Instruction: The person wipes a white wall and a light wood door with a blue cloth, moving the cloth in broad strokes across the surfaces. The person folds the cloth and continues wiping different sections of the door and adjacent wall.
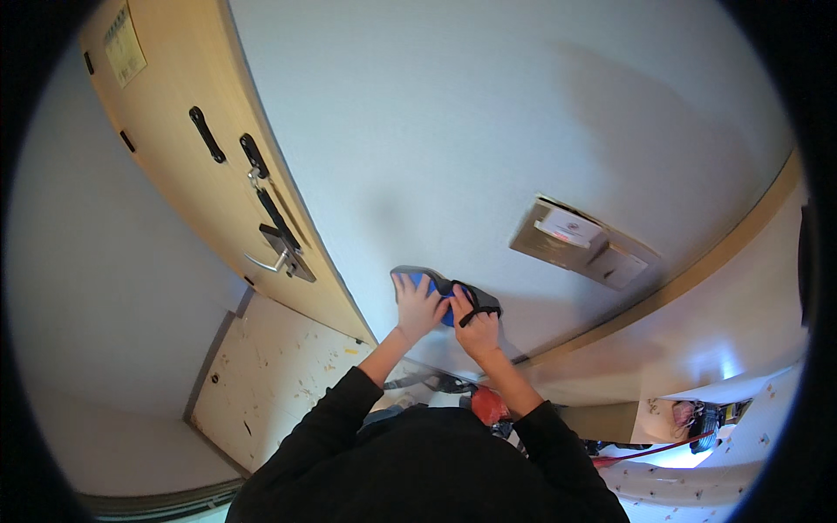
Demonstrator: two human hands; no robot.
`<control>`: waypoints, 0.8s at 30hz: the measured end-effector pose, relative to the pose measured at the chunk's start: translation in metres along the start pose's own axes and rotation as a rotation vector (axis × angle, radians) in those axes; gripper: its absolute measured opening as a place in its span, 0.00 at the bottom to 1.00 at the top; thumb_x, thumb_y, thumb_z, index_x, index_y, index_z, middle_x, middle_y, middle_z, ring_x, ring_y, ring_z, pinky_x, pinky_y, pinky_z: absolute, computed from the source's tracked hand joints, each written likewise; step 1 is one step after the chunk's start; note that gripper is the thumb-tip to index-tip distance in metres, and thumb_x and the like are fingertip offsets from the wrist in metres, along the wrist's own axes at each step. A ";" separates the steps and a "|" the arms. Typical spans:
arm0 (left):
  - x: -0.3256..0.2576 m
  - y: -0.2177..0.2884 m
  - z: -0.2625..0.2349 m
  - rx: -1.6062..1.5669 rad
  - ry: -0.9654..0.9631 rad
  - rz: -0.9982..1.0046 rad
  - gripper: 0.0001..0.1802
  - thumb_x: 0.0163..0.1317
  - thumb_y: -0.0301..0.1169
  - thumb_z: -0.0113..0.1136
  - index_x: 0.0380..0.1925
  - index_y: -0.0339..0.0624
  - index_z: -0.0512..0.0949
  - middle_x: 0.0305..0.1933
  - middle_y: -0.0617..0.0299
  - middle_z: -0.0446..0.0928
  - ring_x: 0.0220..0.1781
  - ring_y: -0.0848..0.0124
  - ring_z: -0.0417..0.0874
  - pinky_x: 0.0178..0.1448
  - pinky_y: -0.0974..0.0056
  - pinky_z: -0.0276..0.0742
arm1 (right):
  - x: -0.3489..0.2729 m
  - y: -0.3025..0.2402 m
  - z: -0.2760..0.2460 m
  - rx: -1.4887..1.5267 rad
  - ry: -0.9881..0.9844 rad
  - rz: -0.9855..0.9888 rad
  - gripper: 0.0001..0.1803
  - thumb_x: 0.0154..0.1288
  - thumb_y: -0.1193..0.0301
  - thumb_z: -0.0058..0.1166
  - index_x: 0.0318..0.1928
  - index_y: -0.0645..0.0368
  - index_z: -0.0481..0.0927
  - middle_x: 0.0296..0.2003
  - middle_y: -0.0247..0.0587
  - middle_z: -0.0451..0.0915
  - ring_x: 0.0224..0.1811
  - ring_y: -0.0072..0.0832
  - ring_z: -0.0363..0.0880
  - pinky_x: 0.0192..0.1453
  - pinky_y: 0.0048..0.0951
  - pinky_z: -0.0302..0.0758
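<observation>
A soft grey and blue item with a black strap (pixel 422 278) is held up in front of the pale wall; its exact kind I cannot make out. My left hand (pixel 418 308) grips its left half, the fingers spread over the blue face. The right half is in my right hand (pixel 475 331), whose fingers lie at the black strap near the middle. Both thumbs come close together at the centre. Whether the item touches the wall I cannot tell.
To the left stands a wooden door (pixel 196 174) with a lever handle (pixel 277 261) and black fittings. A metallic switch panel (pixel 582 240) is on the wall at the right. Below are a marked pale floor (pixel 279 366), a red thing (pixel 490 405) and shelves with odds and ends (pixel 697 421).
</observation>
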State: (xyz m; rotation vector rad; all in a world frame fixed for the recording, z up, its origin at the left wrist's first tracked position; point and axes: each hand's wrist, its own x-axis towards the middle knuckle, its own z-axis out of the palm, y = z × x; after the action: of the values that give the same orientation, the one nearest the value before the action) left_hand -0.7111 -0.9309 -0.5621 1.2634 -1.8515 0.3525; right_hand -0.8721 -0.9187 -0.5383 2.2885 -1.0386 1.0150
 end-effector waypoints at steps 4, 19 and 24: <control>0.059 -0.031 -0.049 0.054 0.213 0.002 0.17 0.55 0.44 0.59 0.34 0.42 0.79 0.57 0.35 0.65 0.59 0.18 0.54 0.59 0.16 0.38 | 0.088 -0.031 -0.020 0.029 0.049 0.053 0.14 0.60 0.71 0.52 0.47 0.50 0.82 0.57 0.33 0.77 0.47 0.35 0.81 0.43 0.39 0.68; 0.108 -0.046 -0.069 0.139 0.308 0.146 0.26 0.59 0.52 0.53 0.53 0.51 0.77 0.64 0.43 0.64 0.60 0.22 0.56 0.56 0.15 0.42 | 0.153 -0.046 -0.028 -0.356 0.374 0.119 0.19 0.62 0.66 0.50 0.54 0.44 0.80 0.62 0.42 0.70 0.64 0.45 0.65 0.67 0.57 0.53; 0.063 -0.061 -0.058 0.055 0.140 0.123 0.27 0.57 0.50 0.58 0.51 0.47 0.75 0.58 0.38 0.65 0.58 0.18 0.54 0.56 0.14 0.37 | 0.120 -0.049 -0.024 -0.124 0.235 0.038 0.16 0.56 0.71 0.54 0.47 0.46 0.83 0.57 0.39 0.76 0.54 0.37 0.74 0.59 0.45 0.63</control>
State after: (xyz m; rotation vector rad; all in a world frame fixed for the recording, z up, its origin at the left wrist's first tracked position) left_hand -0.6388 -0.9606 -0.4921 1.1344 -1.8143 0.5481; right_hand -0.7898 -0.9283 -0.4350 2.0022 -1.0190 1.1686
